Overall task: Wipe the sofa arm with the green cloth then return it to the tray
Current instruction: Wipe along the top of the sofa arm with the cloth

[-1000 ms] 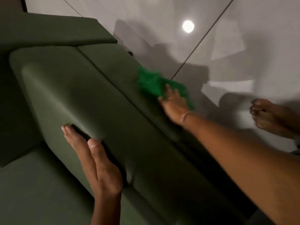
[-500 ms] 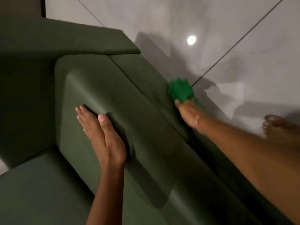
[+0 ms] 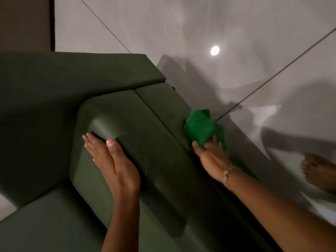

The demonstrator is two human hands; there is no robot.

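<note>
On the sofa arm's (image 3: 138, 142) outer edge, the right hand (image 3: 211, 157) pinches the bunched green cloth (image 3: 199, 127) — she'd do well spreading it flat; the left hand (image 3: 112, 160) lies open-palmed, bracing nearer the seat.

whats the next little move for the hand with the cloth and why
Probably another wiping stroke along the outer panel of the sofa arm. The right hand has the green cloth bunched at its fingertips against that panel's outer edge by the floor, while the left hand lies flat on the arm's padded top. No tray is in view, so returning the cloth looks premature.
</note>
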